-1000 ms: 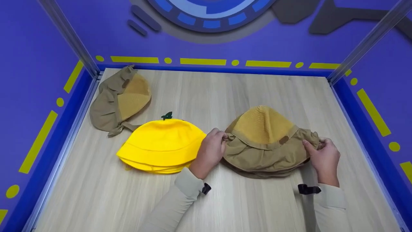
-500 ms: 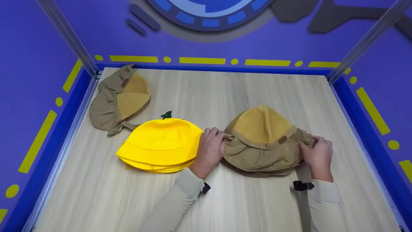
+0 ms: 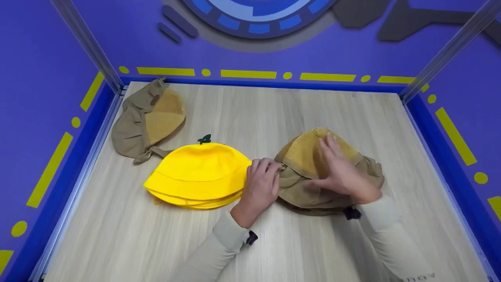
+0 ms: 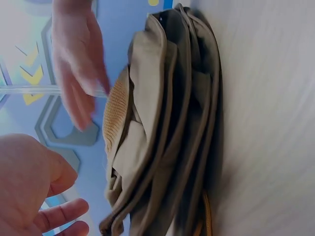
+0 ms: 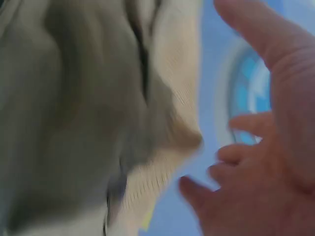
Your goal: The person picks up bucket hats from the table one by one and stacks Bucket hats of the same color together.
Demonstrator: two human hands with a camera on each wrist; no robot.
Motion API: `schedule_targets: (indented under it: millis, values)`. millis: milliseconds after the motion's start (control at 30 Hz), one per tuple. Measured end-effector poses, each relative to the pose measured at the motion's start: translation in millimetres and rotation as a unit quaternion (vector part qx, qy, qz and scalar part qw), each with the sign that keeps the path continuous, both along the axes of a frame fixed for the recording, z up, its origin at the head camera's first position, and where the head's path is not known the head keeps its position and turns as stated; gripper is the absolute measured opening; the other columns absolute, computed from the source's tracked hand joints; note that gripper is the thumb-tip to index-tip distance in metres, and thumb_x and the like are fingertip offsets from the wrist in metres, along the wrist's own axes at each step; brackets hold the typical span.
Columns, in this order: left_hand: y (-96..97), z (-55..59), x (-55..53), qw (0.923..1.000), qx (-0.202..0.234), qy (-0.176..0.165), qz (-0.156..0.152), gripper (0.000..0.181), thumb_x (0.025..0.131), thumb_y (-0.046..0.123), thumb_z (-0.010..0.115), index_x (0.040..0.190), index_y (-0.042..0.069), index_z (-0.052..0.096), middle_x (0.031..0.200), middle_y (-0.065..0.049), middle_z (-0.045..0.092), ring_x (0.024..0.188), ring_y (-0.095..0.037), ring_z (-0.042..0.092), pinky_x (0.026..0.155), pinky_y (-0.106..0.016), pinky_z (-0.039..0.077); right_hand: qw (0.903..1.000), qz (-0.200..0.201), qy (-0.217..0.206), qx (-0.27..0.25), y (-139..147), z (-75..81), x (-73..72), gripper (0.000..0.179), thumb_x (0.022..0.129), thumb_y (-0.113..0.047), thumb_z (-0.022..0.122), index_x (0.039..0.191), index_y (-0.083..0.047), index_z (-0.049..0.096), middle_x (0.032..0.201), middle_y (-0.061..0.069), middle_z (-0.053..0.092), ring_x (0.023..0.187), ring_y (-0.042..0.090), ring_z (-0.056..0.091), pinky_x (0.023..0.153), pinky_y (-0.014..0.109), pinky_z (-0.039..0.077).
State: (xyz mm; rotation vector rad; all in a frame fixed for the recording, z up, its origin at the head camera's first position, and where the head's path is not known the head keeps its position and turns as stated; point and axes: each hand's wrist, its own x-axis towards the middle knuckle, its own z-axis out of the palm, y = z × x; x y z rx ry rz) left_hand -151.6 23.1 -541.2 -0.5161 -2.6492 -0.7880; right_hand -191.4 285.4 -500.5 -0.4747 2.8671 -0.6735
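On the right of the table lies a stack of sun hats with tan corduroy crowns and khaki ruffled brims; several brim layers show edge-on in the left wrist view. Over its crown my right hand hovers with fingers spread, blurred, and the right wrist view shows a gap between palm and fabric. My left hand is at the stack's left end, fingers loosely bent; in the left wrist view its thumb and fingers stand apart from the brims. Just left of that hand sits a stack of yellow bucket hats with a green leaf on top.
Another tan and khaki hat lies at the back left corner, its tie reaching toward the yellow hats. Blue-purple panels with metal corner posts enclose the wooden table at the back and sides.
My right hand has let go of the khaki brim's right end and moved left and up over the crown, fingers spreading. My left hand has loosened from the left end, staying nearly in place.
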Motion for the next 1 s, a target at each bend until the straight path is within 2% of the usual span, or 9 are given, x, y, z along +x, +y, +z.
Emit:
schedule_targets:
  millis: [100, 200, 300, 400, 533, 733, 900, 1000]
  values:
    - [-0.2, -0.2, 3.8, 1.0000, 0.006, 0.003, -0.005, 0.018, 0.099, 0.016, 0.065, 0.115, 0.018, 0.071, 0.117, -0.001, 0.063, 0.108, -0.023, 0.051, 0.088, -0.036, 0.044, 0.9979, 0.011, -0.048, 0.042, -11.1, -14.0, -9.4, 0.139, 0.071, -0.057, 0.089, 0.163, 0.002, 0.004, 0.168, 0.026, -0.017, 0.157, 0.045, -0.009, 0.123, 0.060, 0.024]
    - [-1.9, -0.9, 7.3, 0.9998, 0.012, 0.011, -0.007, 0.015, 0.099, 0.015, 0.065, 0.112, 0.017, 0.072, 0.115, -0.001, 0.064, 0.108, -0.024, 0.052, 0.088, -0.037, 0.044, 0.9960, 0.004, -0.063, 0.063, -14.1, -28.8, -15.8, 0.137, 0.069, -0.057, 0.090, 0.162, 0.004, 0.010, 0.167, 0.030, -0.015, 0.156, 0.048, -0.008, 0.122, 0.061, 0.027]
    - [-7.6, -2.7, 8.8, 0.9997, 0.015, 0.014, -0.008, 0.013, 0.098, 0.014, 0.065, 0.109, 0.016, 0.072, 0.113, -0.002, 0.064, 0.108, -0.025, 0.053, 0.089, -0.038, 0.045, 0.9945, -0.007, -0.069, 0.079, -15.4, -40.9, -19.0, 0.137, 0.067, -0.061, 0.090, 0.163, 0.000, 0.013, 0.168, 0.029, -0.017, 0.156, 0.049, -0.007, 0.121, 0.066, 0.024]
    - [-18.6, -3.6, 6.2, 0.9999, 0.011, 0.005, -0.005, 0.014, 0.098, 0.015, 0.065, 0.110, 0.015, 0.073, 0.113, -0.004, 0.065, 0.111, -0.026, 0.054, 0.092, -0.040, 0.045, 0.9942, -0.010, -0.067, 0.084, -15.2, -50.6, -21.3, 0.137, 0.066, -0.067, 0.087, 0.164, -0.005, 0.014, 0.168, 0.027, -0.018, 0.156, 0.051, -0.005, 0.120, 0.070, 0.019]
    - [-38.6, -0.2, -4.3, 0.9997, 0.003, -0.023, 0.005, 0.016, 0.097, 0.015, 0.066, 0.112, 0.012, 0.071, 0.116, -0.006, 0.065, 0.117, -0.029, 0.054, 0.099, -0.044, 0.046, 0.9952, -0.006, -0.066, 0.072, -14.5, -58.8, -24.7, 0.136, 0.067, -0.073, 0.083, 0.165, -0.009, 0.013, 0.169, 0.025, -0.018, 0.153, 0.057, 0.002, 0.121, 0.070, 0.015]
    - [-73.9, 14.5, -33.5, 0.9972, -0.018, -0.062, 0.039, 0.023, 0.097, 0.018, 0.068, 0.118, 0.009, 0.067, 0.123, -0.010, 0.063, 0.126, -0.033, 0.051, 0.109, -0.050, 0.042, 0.9954, -0.018, -0.069, 0.064, -11.5, -62.1, -36.0, 0.136, 0.067, -0.074, 0.082, 0.166, -0.013, 0.012, 0.169, 0.023, -0.019, 0.151, 0.060, 0.004, 0.122, 0.071, 0.010]
    - [-110.3, 27.4, -69.8, 0.9900, -0.041, -0.108, 0.081, 0.029, 0.099, 0.020, 0.065, 0.125, 0.007, 0.065, 0.133, -0.013, 0.061, 0.134, -0.035, 0.046, 0.115, -0.053, 0.036, 0.9957, -0.017, -0.070, 0.058, -8.1, -63.0, -47.7, 0.136, 0.067, -0.072, 0.083, 0.166, -0.013, 0.010, 0.169, 0.022, -0.021, 0.155, 0.054, -0.004, 0.122, 0.070, 0.007]
    - [-137.3, 33.0, -94.8, 0.9863, -0.049, -0.122, 0.101, 0.031, 0.099, 0.019, 0.062, 0.126, 0.004, 0.064, 0.134, -0.018, 0.060, 0.135, -0.039, 0.044, 0.114, -0.057, 0.035, 0.9959, -0.016, -0.070, 0.054, -7.1, -62.6, -52.8, 0.136, 0.067, -0.071, 0.084, 0.166, -0.014, 0.010, 0.169, 0.021, -0.021, 0.156, 0.052, -0.004, 0.123, 0.070, 0.007]
